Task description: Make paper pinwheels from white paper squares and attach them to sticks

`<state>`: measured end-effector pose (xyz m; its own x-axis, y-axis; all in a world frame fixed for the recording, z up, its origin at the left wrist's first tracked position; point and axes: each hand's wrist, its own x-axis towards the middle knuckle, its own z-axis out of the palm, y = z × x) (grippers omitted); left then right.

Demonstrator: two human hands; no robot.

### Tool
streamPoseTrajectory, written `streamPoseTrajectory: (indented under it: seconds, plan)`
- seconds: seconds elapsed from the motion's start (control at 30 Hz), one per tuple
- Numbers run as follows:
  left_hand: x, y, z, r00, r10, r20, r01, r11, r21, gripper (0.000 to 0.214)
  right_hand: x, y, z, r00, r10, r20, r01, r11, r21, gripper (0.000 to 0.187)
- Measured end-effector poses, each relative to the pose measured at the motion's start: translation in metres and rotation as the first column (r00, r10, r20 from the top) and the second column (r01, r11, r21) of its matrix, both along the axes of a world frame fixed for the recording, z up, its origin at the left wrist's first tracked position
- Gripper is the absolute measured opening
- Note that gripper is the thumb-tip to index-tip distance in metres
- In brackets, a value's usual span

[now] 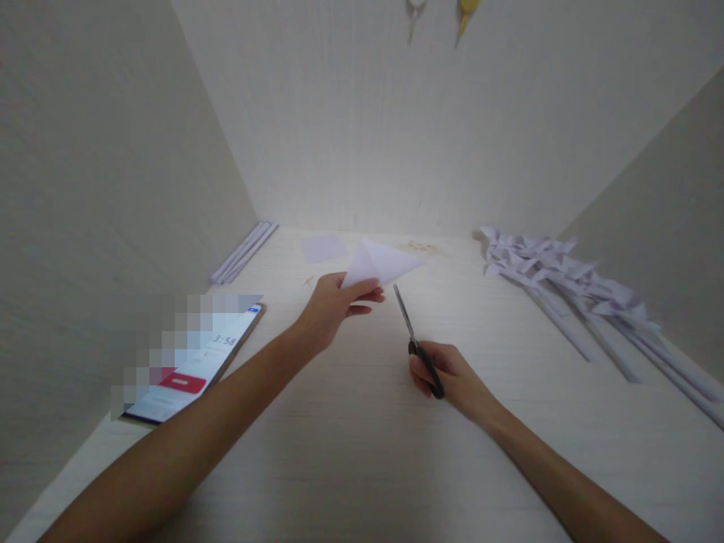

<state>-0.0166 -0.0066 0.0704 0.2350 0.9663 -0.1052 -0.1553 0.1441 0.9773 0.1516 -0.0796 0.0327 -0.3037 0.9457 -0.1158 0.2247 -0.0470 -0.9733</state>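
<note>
My left hand (338, 304) pinches a folded white paper triangle (381, 262) and holds it up above the pale wooden desk (351, 437). My right hand (449, 377) grips the black handles of a pair of scissors (412, 332). The blades are closed and point up toward the lower edge of the paper, just short of it.
A phone (200, 362) with a lit screen lies at the left. A small white paper square (323, 247) lies behind the hands. Paper sticks (244, 253) rest by the left wall. Several paper pinwheels on rolled sticks (571, 290) lie at the right. Walls close in on three sides.
</note>
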Motion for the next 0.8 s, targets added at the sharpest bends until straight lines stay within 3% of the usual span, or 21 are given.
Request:
streamPoseTrajectory:
  seconds: [0.23,0.8]
  plan:
    - [0.0013,-0.0010,0.0010,0.995,-0.046,0.091,0.048,0.999,-0.012,0.020,0.0022,-0.0007,-0.0050,0.999,0.039,0.026,-0.038,0.999,-0.006,0.036]
    - [0.0024,-0.0028,0.0041,0.998,-0.049,0.030,0.049,0.999,-0.021,0.020,0.0005,-0.0024,-0.0023,1.000,0.015,0.022,-0.014,0.999,-0.032,0.034]
